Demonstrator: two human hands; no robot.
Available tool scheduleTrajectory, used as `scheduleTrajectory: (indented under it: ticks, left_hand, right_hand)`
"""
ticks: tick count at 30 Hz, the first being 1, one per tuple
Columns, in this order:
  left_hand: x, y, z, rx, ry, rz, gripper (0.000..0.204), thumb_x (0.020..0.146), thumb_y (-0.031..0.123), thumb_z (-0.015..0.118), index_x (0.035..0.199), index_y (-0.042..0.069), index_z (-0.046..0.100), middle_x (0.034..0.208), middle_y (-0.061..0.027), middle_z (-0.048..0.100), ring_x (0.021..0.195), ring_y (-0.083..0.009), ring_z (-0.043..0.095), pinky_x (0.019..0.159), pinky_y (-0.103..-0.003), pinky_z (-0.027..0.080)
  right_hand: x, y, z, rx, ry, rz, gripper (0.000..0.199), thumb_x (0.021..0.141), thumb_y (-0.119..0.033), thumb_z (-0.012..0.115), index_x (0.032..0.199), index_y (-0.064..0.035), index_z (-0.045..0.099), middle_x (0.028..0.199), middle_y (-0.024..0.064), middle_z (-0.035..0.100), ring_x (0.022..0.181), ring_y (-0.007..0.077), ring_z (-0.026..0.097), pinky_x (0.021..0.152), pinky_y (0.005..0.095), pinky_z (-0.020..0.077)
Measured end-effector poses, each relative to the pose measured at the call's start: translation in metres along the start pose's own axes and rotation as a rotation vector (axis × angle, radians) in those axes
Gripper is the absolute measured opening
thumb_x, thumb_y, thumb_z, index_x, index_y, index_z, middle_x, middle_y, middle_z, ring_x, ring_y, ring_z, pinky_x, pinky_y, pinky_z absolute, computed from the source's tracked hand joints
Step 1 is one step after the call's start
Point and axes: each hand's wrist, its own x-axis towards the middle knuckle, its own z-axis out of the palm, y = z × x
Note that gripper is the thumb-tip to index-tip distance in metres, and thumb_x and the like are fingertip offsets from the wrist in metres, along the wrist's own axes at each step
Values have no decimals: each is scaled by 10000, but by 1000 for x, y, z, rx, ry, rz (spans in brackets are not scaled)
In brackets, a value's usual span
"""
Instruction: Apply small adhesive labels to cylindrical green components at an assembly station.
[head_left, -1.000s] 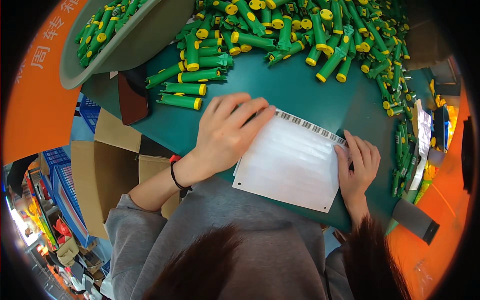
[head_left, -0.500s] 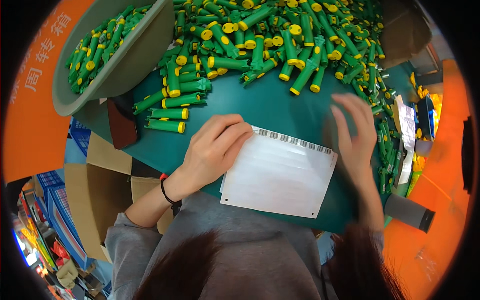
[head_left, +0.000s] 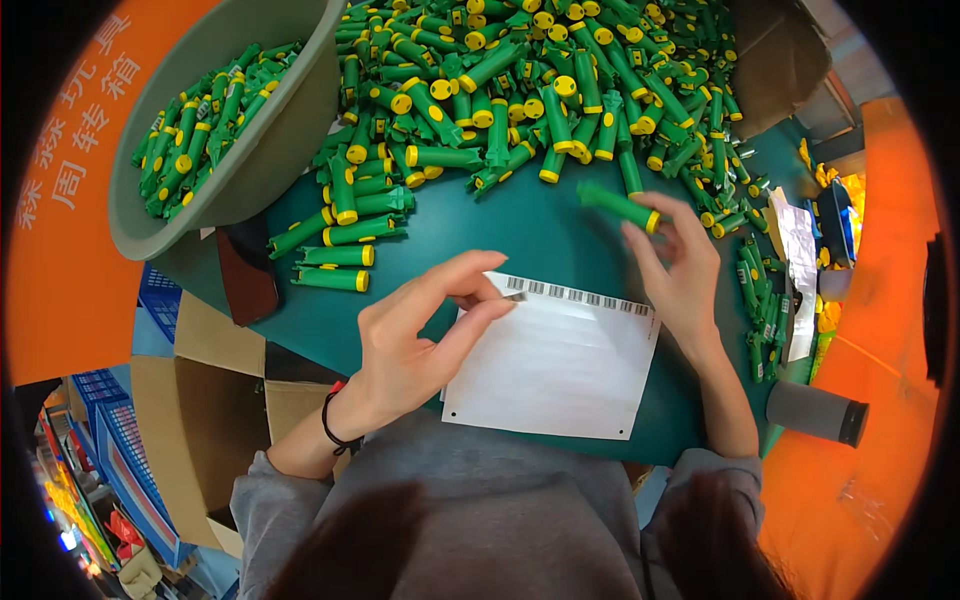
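A white sheet (head_left: 550, 365) with a row of small barcode stickers along its far edge lies on the green table. Over its far left corner, my left hand (head_left: 405, 335) pinches a small barcode sticker (head_left: 515, 297) between thumb and finger. To the right of the sheet, my right hand (head_left: 688, 275) grips a green plastic tube (head_left: 608, 203) by its yellow-capped end. The tube is raised, its far end blurred and pointing left. A large pile of similar green tubes (head_left: 490, 65) spreads across the far side of the table.
At far left a grey-green basin (head_left: 235, 190) holds more tubes. Several tubes with white labels (head_left: 770, 330) lie at right, near a grey cylinder (head_left: 815, 412). Left of the table are an open cardboard box (head_left: 190, 430) and blue crates (head_left: 115, 410).
My left hand has lifted a barcode sticker off the sheet's row. My right hand, empty and blurred before, now holds a green tube near the pile. The view has shifted slightly.
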Motion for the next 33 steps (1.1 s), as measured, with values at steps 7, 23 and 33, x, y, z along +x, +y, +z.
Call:
scheduleTrajectory:
  ticks: [7,23,33]
  left_hand:
    - [18,31,17,-225,-272,-153,134,837,-2,798,950,2,727,958,-82,720,899,-143,651,856,-299,507]
    - [30,37,42,-207,-399,-143,89,864,33,762,934,27,707,1039,-78,667,958,-144,613,843,-283,486]
    - [27,34,44,-152,-368,-89,106,845,17,776,921,11,702,1007,-81,670,909,-135,621,799,-266,496]
  right_hand:
    - [-58,-18,-12,710,-205,115,358,874,104,694,1223,60,632,1223,141,616,1078,211,654,918,322,576]
    - [-67,-29,-21,780,-322,128,381,902,102,679,1276,72,614,1291,159,614,1195,257,634,1022,382,571]
    - [-69,-29,-19,753,-300,100,377,896,95,694,1266,63,632,1276,158,624,1182,252,642,1015,375,575]
